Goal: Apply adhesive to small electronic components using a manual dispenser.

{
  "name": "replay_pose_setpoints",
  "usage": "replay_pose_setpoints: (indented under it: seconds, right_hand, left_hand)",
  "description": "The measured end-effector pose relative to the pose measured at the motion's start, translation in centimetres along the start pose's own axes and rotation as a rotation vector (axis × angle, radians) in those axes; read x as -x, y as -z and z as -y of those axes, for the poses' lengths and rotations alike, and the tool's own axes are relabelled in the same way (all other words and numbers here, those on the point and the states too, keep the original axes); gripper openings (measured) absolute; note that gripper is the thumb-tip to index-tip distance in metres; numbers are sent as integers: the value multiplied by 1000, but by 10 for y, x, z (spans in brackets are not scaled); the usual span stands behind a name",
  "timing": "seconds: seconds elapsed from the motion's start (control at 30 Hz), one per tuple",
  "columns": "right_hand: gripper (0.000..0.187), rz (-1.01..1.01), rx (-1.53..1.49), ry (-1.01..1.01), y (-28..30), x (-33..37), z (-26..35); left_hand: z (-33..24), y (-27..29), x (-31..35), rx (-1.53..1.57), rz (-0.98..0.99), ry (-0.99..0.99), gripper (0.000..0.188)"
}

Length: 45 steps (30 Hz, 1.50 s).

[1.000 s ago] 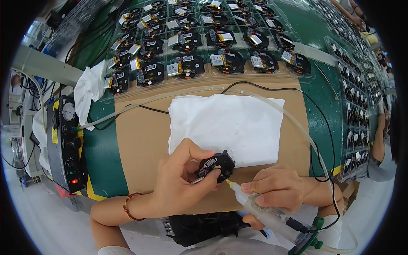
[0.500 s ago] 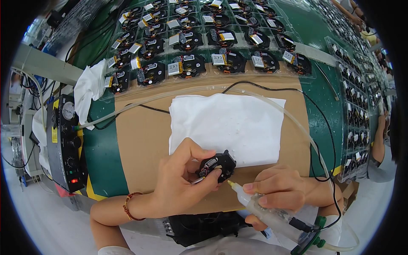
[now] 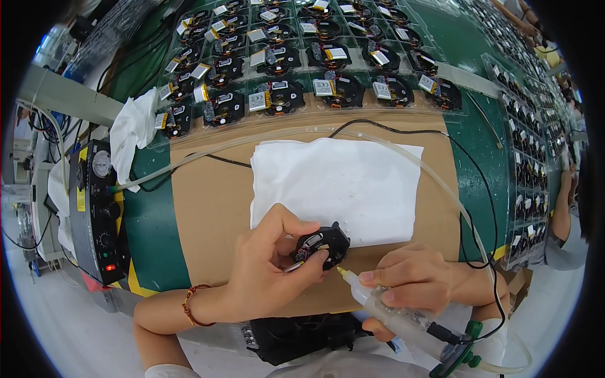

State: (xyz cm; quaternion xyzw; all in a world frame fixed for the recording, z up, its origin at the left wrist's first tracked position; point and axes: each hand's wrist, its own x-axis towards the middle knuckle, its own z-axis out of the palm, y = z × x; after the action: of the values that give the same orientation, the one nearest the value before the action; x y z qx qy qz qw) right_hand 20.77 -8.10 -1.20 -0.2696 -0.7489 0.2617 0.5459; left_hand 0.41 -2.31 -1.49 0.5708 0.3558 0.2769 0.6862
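Note:
Between the thumb and fingers of my left hand [image 3: 268, 268] is a small round black electronic housing [image 3: 328, 244], tilted up over the near edge of a folded white cloth [image 3: 334, 189]. Part of it is hidden by my fingers. My right hand [image 3: 413, 280] is wrapped round a translucent dispensing syringe [image 3: 397, 318] with a green cap at its back end. The syringe's yellowish nozzle tip [image 3: 341, 270] points at the lower right rim of the housing. Tip and rim look very close; whether they touch I cannot tell.
A clear tray [image 3: 302, 112] of similar black housings with silver batteries spans the back. On the left stands a black dispenser controller [image 3: 94, 214] with a gauge. A clear hose [image 3: 435, 176] and a black cable arch over the cardboard sheet [image 3: 208, 220]. Tweezers [image 3: 485, 120] lie at the right.
Almost nothing differs. My right hand and the syringe have shifted very slightly to the left, while my left hand and the housing stay in place.

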Motion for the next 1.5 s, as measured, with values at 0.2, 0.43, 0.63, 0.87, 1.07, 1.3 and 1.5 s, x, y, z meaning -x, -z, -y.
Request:
replay_pose_setpoints:
  seconds: [0.2,0.43,0.63,0.87,1.07,1.3,1.5]
  right_hand:
    - [49,4,-15,10,-2,0,-3]
    - [49,2,-2,-3,-1,1,-1]
    - [49,5,-1,-19,0,1,0]
    - [48,-7,0,-10,1,2,0]
    - [47,-9,-8,-12,0,2,-1]
    - [47,-11,7,-14,2,1,1]
    - [47,-34,7,-12,-1,1,0]
  left_hand:
    - [0,1,0,10,-4,1,28]
    - [0,2,-1,-21,12,-2,28]
    - [0,1,0,5,0,12,27]
    - [0,1,0,17,6,15,27]
    - [0,2,0,25,18,15,27]
    - [-1,0,-1,54,27,20,28]
    - [0,1,0,20,26,5,27]
